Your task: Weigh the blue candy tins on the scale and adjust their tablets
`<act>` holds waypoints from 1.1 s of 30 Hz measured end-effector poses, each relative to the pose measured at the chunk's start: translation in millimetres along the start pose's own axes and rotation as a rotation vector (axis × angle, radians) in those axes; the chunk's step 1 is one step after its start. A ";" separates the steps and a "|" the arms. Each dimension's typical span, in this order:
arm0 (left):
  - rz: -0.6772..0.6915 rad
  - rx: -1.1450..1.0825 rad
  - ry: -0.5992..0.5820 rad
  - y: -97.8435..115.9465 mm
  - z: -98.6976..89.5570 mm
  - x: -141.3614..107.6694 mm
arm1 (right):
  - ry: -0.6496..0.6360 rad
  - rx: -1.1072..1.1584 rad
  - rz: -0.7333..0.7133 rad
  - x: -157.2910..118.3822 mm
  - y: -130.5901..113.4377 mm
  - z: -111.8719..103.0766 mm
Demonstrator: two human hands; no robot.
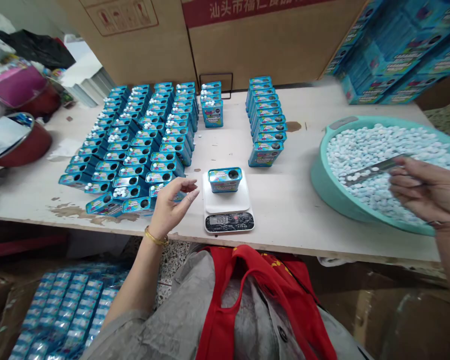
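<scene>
One blue tin point(225, 181) stands upright on a small white digital scale point(227, 202), its round opening facing up. My left hand point(174, 202) is just left of the scale, fingers apart and curved, holding nothing. At the right, my right hand point(425, 187) grips a flat metal scoop point(377, 169) that bears a few white candies. The scoop is over a turquoise basin point(322, 185) filled with small white candies point(382, 142).
Rows of blue tins point(133, 147), many topped with candies, cover the table's left part. Another row of tins point(266, 120) stands behind the scale. Cartons point(255, 55) line the back; stacked blue packs point(401, 55) are at the back right.
</scene>
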State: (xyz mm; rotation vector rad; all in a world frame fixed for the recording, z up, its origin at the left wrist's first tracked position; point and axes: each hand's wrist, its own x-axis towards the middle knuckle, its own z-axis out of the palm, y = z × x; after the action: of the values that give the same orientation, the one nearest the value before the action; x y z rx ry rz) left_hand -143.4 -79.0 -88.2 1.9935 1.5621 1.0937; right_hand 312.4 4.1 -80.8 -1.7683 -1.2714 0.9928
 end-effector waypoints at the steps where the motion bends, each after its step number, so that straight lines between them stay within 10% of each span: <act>1: 0.002 -0.001 -0.001 -0.3 1.3 0.7 | -0.111 0.179 0.081 -6.2 -11.2 12.6; 8: 0.000 -0.005 -0.001 -1.0 7.2 4.1 | -0.455 0.439 0.086 -36.8 -79.6 116.8; 14: 0.009 -0.024 -0.013 -0.8 6.8 3.0 | -0.620 0.093 -0.168 -29.9 -116.8 176.2; 23: 0.011 -0.020 -0.023 -3.5 6.0 -4.6 | -0.658 -0.583 -0.527 -26.3 -140.1 209.7; 33: 0.022 -0.027 -0.027 -4.9 9.9 -8.0 | -0.645 -0.523 -0.471 -28.2 -145.4 215.3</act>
State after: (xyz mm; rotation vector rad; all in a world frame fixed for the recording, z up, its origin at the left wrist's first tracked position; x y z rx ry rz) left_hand -139.6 -83.3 -100.6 2.0042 1.5067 1.0863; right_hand 56.4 38.5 -41.1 -1.4040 -2.4022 1.0400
